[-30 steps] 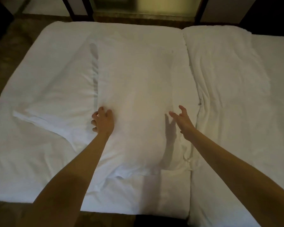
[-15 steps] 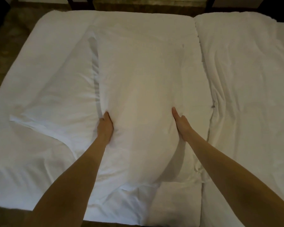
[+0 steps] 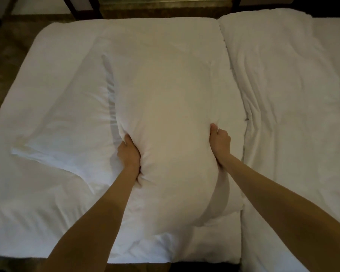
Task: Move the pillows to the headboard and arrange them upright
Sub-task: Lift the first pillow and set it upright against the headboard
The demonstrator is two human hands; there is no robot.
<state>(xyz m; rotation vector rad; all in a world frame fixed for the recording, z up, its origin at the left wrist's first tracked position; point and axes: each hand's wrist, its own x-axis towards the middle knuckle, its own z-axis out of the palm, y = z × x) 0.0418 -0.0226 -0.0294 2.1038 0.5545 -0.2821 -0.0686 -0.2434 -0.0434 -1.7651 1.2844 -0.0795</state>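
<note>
Now both hands clamp a white pillow [image 3: 171, 122] on the left bed [image 3: 47, 222]: left hand [image 3: 129, 154] and right hand [image 3: 220, 143] curl their fingers into its sides, beside a second pillow [image 3: 67, 122].

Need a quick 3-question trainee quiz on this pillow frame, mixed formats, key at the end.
1. True or false: both hands grip the plump white pillow by its long sides.
2. Which thing lies flat beside the left hand? A) a second white pillow B) a folded grey blanket C) a wooden tray
3. Fill in: the rumpled white duvet covers the bed on the person's ____ side, past the right hand.

Key: 1 true; 2 A; 3 right.
</note>
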